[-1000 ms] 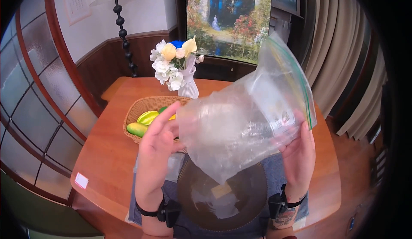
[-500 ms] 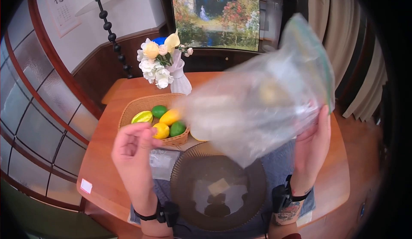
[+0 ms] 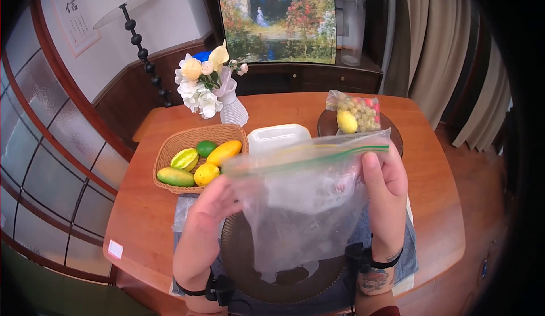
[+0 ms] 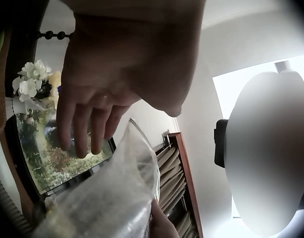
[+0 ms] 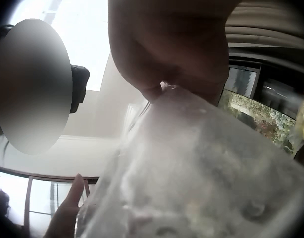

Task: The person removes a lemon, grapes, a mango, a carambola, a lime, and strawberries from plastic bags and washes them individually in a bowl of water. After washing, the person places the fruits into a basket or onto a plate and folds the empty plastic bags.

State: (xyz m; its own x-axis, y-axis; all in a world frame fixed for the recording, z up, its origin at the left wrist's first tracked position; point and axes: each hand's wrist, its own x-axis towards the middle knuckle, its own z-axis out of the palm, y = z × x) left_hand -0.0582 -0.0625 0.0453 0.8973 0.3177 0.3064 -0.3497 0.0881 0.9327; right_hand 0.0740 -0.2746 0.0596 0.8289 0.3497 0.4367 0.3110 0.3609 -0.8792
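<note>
A clear zip bag (image 3: 306,202) with a green seal strip hangs upright in front of me, its sealed edge at the top. My right hand (image 3: 387,194) pinches its upper right corner, thumb over the strip. My left hand (image 3: 207,225) is at the bag's left edge; in the left wrist view its fingers (image 4: 81,129) are straight and spread, just short of the bag (image 4: 112,193). The right wrist view has the bag (image 5: 201,153) hanging from the right hand (image 5: 171,44). Partly covered below is a dark ribbed glass plate (image 3: 238,265).
The plate lies on a dark blue cloth (image 3: 410,248). Behind stand a wicker basket (image 3: 162,174) of fruit, a white dish (image 3: 278,133), and a bag of grapes (image 3: 363,112) on a brown round plate (image 3: 394,140). A flower vase (image 3: 233,109) is at the back left.
The bag has swung down from a raised tilt on the right to hang upright, seal on top. My left hand dropped away from it, then came back to its left edge.
</note>
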